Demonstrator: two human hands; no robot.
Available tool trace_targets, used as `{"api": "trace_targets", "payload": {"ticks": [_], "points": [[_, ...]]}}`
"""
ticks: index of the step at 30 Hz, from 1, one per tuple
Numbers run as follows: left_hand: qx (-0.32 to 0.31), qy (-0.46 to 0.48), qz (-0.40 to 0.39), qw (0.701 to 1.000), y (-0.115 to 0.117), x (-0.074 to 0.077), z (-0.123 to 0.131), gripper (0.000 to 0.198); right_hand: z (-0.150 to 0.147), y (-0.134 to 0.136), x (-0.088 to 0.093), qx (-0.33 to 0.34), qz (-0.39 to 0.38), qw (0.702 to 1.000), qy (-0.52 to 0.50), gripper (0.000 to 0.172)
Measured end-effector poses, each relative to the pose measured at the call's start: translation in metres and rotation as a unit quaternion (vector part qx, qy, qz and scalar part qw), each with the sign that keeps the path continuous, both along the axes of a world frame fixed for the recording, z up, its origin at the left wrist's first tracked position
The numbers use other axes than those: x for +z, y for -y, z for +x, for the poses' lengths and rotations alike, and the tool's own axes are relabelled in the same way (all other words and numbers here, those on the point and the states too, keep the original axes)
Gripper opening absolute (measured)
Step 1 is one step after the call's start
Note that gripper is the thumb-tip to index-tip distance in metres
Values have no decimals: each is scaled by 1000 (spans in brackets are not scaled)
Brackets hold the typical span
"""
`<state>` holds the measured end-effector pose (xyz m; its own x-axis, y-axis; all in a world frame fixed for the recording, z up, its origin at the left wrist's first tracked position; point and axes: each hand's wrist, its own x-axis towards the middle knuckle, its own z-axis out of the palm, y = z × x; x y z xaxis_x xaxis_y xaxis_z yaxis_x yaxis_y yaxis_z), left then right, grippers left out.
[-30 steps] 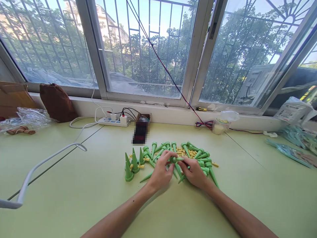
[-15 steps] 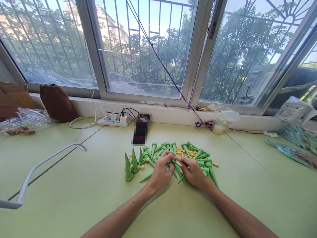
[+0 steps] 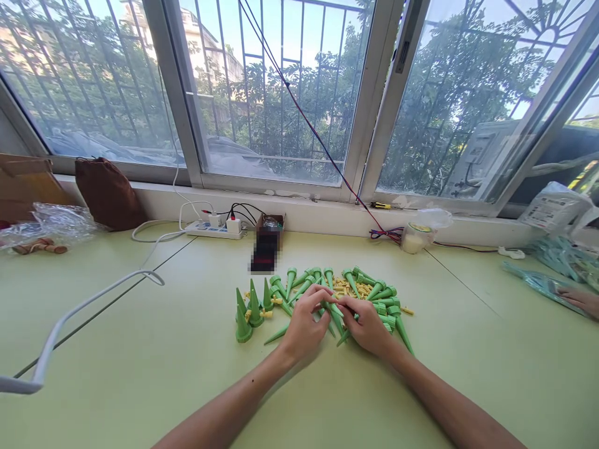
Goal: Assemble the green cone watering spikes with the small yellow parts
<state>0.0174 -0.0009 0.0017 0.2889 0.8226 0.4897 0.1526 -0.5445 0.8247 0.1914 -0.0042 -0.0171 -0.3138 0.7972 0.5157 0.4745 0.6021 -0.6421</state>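
Smooth, tapered green spike [image 3: 336, 310] in grip of left hand [image 3: 306, 321], that of right hand [image 3: 366, 322] unclear, among ribbed-capped spikes [image 3: 379, 286]

The left hand [image 3: 306, 323] holds a green spike [image 3: 336, 310] in its fingers, its tip slanting right and near, while the right hand [image 3: 367, 324] bends its fingers close beside it; whatever those fingers grip is hidden. Around and beyond both lie loose green spikes [image 3: 377, 289] and small yellow pieces [image 3: 344, 287]. To the left, several green cones [image 3: 254, 310] stand upright on the pale green table [image 3: 140, 380]. At the far right, another person's hand [image 3: 581, 300] reaches onto a bluish plastic bag [image 3: 538, 284].
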Motion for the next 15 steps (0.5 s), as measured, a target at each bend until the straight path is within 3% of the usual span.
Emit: {"api": "trace_targets", "payload": {"ticks": [15], "points": [[-5, 2, -15, 1000, 0, -2, 0, 26, 0, -1, -2, 2, -5, 1000, 6, 25]]}}
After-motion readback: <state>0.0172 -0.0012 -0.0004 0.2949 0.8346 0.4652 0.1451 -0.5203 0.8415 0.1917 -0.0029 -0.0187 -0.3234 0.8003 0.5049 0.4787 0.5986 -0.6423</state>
